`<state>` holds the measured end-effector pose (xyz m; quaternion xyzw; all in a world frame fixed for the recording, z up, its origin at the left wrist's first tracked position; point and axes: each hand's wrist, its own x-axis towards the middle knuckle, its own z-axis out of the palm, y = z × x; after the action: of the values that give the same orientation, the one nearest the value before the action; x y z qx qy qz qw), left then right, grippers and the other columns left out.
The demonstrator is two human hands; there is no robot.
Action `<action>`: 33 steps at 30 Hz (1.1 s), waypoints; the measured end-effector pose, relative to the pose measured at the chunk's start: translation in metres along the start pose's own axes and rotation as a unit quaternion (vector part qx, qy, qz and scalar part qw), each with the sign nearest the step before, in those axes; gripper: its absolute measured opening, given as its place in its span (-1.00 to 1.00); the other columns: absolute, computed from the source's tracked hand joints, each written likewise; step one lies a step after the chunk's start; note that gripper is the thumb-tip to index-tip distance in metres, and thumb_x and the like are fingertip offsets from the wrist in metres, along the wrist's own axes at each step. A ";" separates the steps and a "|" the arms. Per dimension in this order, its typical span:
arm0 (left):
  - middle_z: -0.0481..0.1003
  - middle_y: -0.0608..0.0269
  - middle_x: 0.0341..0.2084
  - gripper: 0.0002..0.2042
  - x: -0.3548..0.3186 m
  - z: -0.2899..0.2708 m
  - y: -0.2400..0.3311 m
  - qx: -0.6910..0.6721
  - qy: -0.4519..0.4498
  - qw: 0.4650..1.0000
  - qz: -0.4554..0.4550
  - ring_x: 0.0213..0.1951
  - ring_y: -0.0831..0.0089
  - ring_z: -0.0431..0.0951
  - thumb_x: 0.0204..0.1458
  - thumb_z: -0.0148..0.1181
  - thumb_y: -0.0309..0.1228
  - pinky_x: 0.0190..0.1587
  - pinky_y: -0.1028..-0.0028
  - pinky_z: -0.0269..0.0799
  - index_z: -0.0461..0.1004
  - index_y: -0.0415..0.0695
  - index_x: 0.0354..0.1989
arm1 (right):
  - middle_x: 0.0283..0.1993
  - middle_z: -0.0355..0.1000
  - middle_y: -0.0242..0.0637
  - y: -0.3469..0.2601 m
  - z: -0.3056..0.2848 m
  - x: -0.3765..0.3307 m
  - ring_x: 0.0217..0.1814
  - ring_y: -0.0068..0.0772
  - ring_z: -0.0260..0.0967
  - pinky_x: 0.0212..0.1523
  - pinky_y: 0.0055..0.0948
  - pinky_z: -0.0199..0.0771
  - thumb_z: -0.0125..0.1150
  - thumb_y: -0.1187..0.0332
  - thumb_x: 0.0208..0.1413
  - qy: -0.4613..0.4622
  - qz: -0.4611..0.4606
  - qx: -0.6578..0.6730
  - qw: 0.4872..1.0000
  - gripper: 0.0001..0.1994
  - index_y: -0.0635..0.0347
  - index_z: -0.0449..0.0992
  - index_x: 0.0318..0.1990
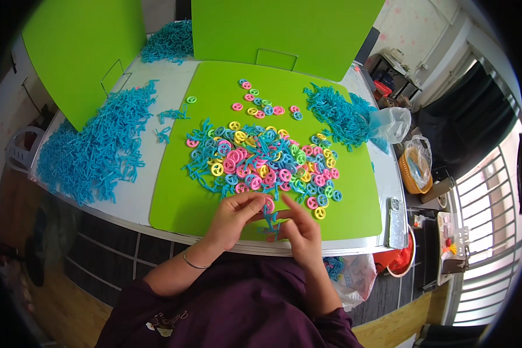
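Observation:
My left hand point(233, 216) pinches a pink plastic ring point(268, 205) at the near edge of a green mat point(354, 191). My right hand point(300, 227) sits just beside it, fingers closed on a blue plastic strip piece point(271, 224) that hangs between both hands. Right above the hands lies a heap of small rings point(267, 165) in pink, yellow, green and blue, mixed with blue strips. A few more rings point(260, 104) lie scattered farther back on the mat.
Blue strip piles lie at the left point(95, 148), back point(169, 42) and right point(339, 116) of the white table point(139, 197). Green boards point(81, 55) stand upright behind. A clear bag point(391, 123), an orange basket point(414, 168) and a window are at the right.

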<state>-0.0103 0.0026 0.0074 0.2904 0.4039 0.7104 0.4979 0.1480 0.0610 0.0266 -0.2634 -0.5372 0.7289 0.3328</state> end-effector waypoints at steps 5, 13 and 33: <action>0.54 0.29 -0.33 -0.82 -0.001 -0.007 0.004 -0.097 -0.002 0.988 -0.122 -0.31 0.56 0.54 0.15 0.09 -0.39 -0.22 0.53 0.51 0.50 -0.21 -0.16 | 0.11 0.32 -0.05 -0.001 -0.023 0.009 0.06 -0.08 0.37 -0.03 -0.29 0.45 0.21 0.58 -0.14 -0.012 -0.458 -0.505 0.732 -0.65 0.10 0.55 -0.12; 0.48 0.30 -0.37 -0.82 0.005 -0.014 0.025 0.513 0.031 0.839 0.180 -0.30 0.40 0.48 0.01 0.21 -0.39 -0.25 0.40 0.44 0.51 -0.14 -0.21 | -0.22 0.46 -0.15 -0.002 -0.015 -0.008 -0.14 -0.18 0.42 -0.09 -0.24 0.43 0.10 0.48 0.09 -0.057 -0.270 -0.179 0.944 -0.92 0.26 0.42 -0.27; 0.49 0.39 -0.43 -0.87 0.004 -0.006 0.020 0.215 -0.060 0.975 0.016 -0.54 0.63 0.41 0.11 0.13 -0.39 -0.47 0.64 0.32 0.46 -0.15 -0.23 | -0.37 0.50 -0.27 0.013 -0.014 0.016 -0.36 -0.53 0.45 -0.30 -0.58 0.44 0.16 0.44 0.13 -0.026 0.027 0.104 0.994 -0.90 0.28 0.47 -0.25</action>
<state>-0.0256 0.0010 0.0215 0.4390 0.5116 0.5965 0.4356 0.1454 0.0795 0.0097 -0.2227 -0.4595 0.7961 0.3248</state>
